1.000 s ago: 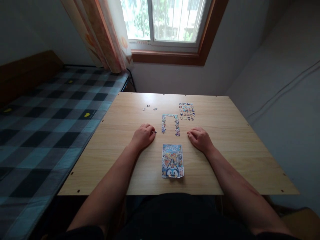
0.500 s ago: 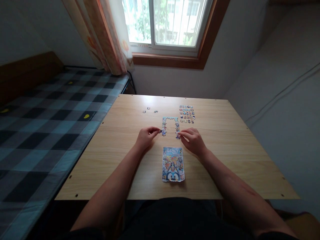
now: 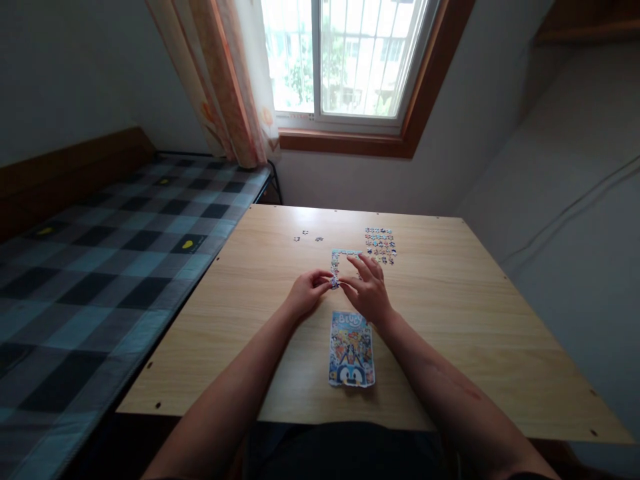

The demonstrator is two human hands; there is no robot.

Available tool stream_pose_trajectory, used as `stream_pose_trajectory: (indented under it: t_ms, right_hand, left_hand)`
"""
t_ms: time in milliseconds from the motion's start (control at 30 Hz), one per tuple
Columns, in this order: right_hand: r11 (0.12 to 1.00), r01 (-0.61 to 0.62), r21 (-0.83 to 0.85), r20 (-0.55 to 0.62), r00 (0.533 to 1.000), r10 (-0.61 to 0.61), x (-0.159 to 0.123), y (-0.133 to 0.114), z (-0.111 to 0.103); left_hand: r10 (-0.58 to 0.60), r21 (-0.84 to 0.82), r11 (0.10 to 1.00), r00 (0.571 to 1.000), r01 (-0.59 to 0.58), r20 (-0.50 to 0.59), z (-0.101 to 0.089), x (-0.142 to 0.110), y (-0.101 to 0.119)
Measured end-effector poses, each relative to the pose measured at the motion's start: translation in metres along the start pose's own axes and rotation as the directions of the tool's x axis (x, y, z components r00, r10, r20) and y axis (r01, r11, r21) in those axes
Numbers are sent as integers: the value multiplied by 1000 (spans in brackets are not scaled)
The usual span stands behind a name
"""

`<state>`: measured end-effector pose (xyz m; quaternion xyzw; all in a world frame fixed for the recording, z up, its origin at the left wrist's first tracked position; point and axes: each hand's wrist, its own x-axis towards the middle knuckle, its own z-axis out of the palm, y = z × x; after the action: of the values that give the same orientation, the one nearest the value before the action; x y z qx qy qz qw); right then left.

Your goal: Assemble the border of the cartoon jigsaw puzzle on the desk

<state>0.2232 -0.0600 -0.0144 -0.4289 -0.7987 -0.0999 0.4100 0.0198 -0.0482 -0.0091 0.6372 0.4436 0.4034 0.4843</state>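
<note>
A partly joined jigsaw puzzle border (image 3: pixel 335 262) lies mid-table, its left and top strips showing. My right hand covers most of its right strip. At the lower end of the left strip sits a small puzzle piece (image 3: pixel 335 285), pinched at its left side by my left hand (image 3: pixel 311 292). My right hand (image 3: pixel 369 288) hovers over the border with fingers spread, its thumb tip close to that piece's right side; whether it touches, I cannot tell. Nearer to me lies a picture sheet (image 3: pixel 351 350) headed "Bluey".
Several loose puzzle pieces (image 3: pixel 381 244) stand in rows behind and right of the border. Three more pieces (image 3: pixel 319 239) lie at the back left. The wooden table (image 3: pixel 480 320) has a bed (image 3: pixel 105 267) on its left and a window (image 3: pixel 360 60) behind.
My left hand has brought the puzzle piece rightward to the border's left strip. My right hand has moved left over the border and spread its fingers. The view has tilted up slightly.
</note>
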Motion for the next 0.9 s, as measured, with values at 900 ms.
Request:
stream_pose_trajectory:
  t_ms: [900]
  right_hand:
    - [992,-126,19,279,953,116,-4,-7,5]
  left_hand:
    - [236,818,548,971,-173,47,-9,-6,-7]
